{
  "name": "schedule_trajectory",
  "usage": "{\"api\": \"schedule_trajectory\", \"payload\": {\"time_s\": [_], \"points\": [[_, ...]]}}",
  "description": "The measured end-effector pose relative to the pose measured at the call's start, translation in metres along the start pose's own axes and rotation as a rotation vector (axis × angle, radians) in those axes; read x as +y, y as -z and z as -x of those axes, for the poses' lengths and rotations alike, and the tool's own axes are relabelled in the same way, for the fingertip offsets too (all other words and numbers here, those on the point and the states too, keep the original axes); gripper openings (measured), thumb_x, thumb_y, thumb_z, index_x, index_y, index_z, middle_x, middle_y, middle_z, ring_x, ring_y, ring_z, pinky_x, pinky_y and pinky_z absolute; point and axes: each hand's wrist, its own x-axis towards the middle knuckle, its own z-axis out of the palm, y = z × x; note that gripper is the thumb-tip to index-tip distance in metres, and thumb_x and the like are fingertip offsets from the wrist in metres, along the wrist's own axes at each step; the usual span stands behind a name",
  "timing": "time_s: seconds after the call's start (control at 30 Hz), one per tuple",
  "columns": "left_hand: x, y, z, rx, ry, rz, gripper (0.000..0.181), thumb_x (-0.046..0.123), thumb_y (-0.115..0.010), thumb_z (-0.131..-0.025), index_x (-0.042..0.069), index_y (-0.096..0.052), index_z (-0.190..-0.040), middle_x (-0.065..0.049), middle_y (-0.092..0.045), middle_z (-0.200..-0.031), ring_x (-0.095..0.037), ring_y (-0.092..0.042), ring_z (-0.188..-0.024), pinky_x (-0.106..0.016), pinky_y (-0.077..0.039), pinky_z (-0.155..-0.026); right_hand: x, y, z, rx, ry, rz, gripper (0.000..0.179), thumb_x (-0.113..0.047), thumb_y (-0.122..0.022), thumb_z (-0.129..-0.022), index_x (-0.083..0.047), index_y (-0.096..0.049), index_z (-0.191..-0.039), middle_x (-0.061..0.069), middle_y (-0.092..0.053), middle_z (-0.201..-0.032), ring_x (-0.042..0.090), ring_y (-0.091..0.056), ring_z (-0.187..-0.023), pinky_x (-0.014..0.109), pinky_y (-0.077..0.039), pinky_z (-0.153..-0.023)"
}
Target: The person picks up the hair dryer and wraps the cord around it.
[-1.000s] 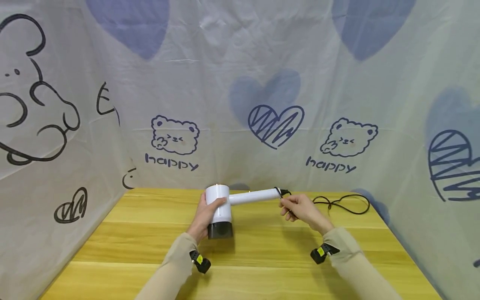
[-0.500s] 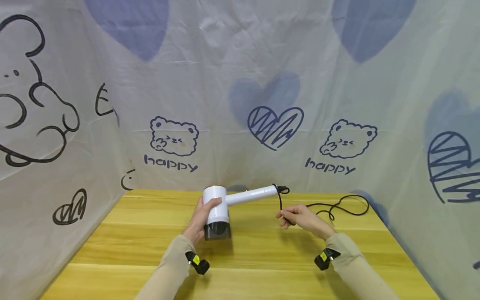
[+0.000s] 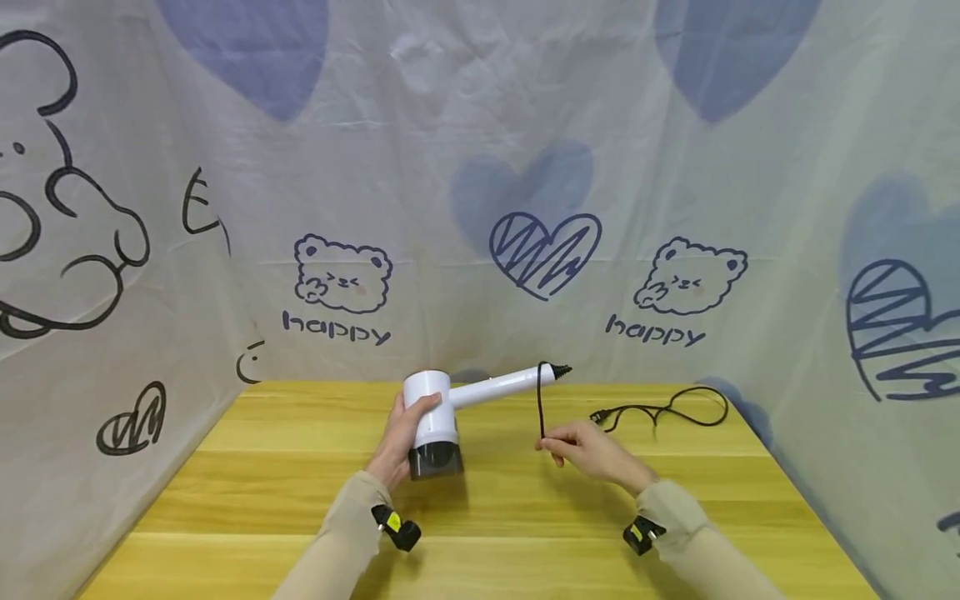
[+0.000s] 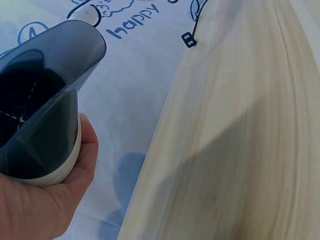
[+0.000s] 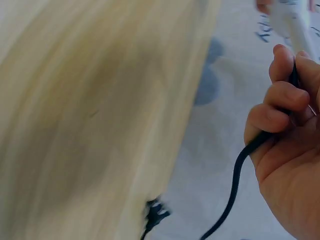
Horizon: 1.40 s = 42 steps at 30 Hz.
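Observation:
My left hand (image 3: pixel 401 433) grips the white barrel of a hair dryer (image 3: pixel 429 408), held above the table. Its dark see-through nozzle (image 4: pixel 47 105) points toward me, and the handle (image 3: pixel 498 387) extends right and slightly upward. From the handle's end, past a ribbed black sleeve (image 3: pixel 561 372), comes the black power cord (image 3: pixel 540 400). One stretch of it passes over the handle near that end and hangs straight down to my right hand (image 3: pixel 592 450). There the thumb and fingers pinch it, as the right wrist view also shows.
The cord's plug (image 3: pixel 599 417) lies on the wooden table (image 3: pixel 525 533) just beyond my right hand. A loose loop of cord (image 3: pixel 705 423) rests at the back right. Printed cloth (image 3: pixel 435 167) walls in the table at the back and sides.
My right hand has moved down and left from the handle's end, drawing the cord across the handle. The plug has come into view behind that hand. The dryer has shifted slightly left.

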Motion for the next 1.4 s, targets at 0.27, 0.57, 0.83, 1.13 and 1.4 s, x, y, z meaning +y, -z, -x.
{"api": "schedule_trajectory", "payload": {"time_s": [0.27, 0.57, 0.83, 1.13, 1.4], "points": [[-0.001, 0.01, 0.0, -0.062, 0.004, -0.026, 0.063, 0.027, -0.064, -0.091, 0.018, -0.031, -0.144, -0.013, -0.057, -0.108, -0.021, -0.064, -0.082, -0.037, -0.058, -0.072, 0.034, 0.01, 0.009, 0.004, -0.153, -0.109, 0.03, -0.017, -0.048, -0.104, 0.004, -0.068, -0.113, 0.022, -0.064, -0.079, 0.007, -0.044, -0.054, 0.019, -0.037, -0.046], [0.001, 0.012, 0.002, -0.18, 0.018, -0.035, 0.064, 0.028, -0.062, -0.09, 0.026, -0.03, -0.146, -0.016, -0.058, -0.108, -0.024, -0.066, -0.082, -0.04, -0.059, -0.072, 0.041, 0.043, -0.004, 0.214, -0.375, 0.136, 0.034, -0.038, -0.064, -0.094, -0.009, -0.075, -0.079, 0.011, -0.071, -0.082, 0.011, -0.044, -0.057, 0.023, -0.036, -0.051], [0.0, 0.013, 0.004, -0.24, 0.047, -0.124, 0.069, 0.031, -0.065, -0.088, 0.029, -0.031, -0.148, -0.014, -0.058, -0.108, -0.023, -0.064, -0.085, -0.039, -0.058, -0.073, 0.033, 0.056, -0.012, 0.263, -0.331, 0.261, 0.03, -0.029, -0.066, -0.093, -0.014, -0.07, -0.067, 0.0, -0.056, -0.059, 0.012, -0.039, -0.052, 0.025, -0.033, -0.05], [-0.001, 0.017, 0.004, -0.345, 0.099, -0.174, 0.076, 0.032, -0.065, -0.088, 0.026, -0.024, -0.151, -0.016, -0.056, -0.111, -0.025, -0.064, -0.088, -0.045, -0.06, -0.074, 0.016, 0.059, -0.026, 0.258, -0.321, 0.301, 0.033, -0.038, -0.069, -0.09, -0.018, -0.068, -0.065, -0.007, -0.048, -0.054, 0.009, -0.038, -0.049, 0.023, -0.032, -0.047], [-0.002, 0.017, 0.005, -0.347, 0.12, -0.193, 0.075, 0.033, -0.066, -0.086, 0.025, -0.026, -0.149, -0.017, -0.057, -0.108, -0.025, -0.065, -0.084, -0.046, -0.06, -0.072, -0.005, 0.067, -0.033, 0.34, -0.301, 0.343, 0.024, -0.039, -0.07, -0.089, -0.016, -0.078, -0.09, 0.003, -0.074, -0.085, 0.011, -0.057, -0.06, 0.026, -0.048, -0.055]]}}
